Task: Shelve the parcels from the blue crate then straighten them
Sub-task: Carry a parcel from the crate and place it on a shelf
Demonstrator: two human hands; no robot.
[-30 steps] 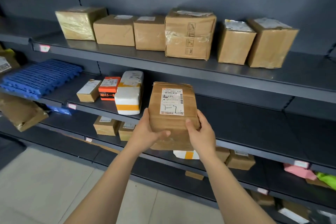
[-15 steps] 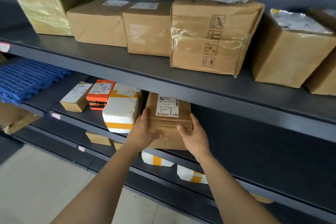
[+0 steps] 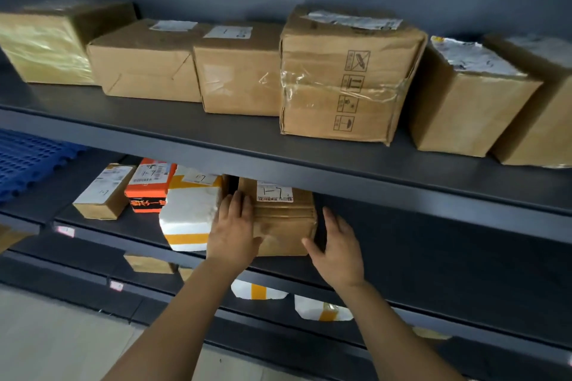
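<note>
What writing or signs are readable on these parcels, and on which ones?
"1-7", handwritten, as best I can tell: label on the brown parcel.
Four handling pictograms, no words: side of the big carton.
Printed lines on every label, and the characters on the orange box: too blurred to read.

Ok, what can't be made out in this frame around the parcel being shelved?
Head view:
brown parcel, far end: hidden behind the upper shelf.
Its left side: covered by the left hand.
Its label: print too small, blurred.
right hand: contact with the parcel unclear.
blue slatted item: cut off by the left frame edge.
</note>
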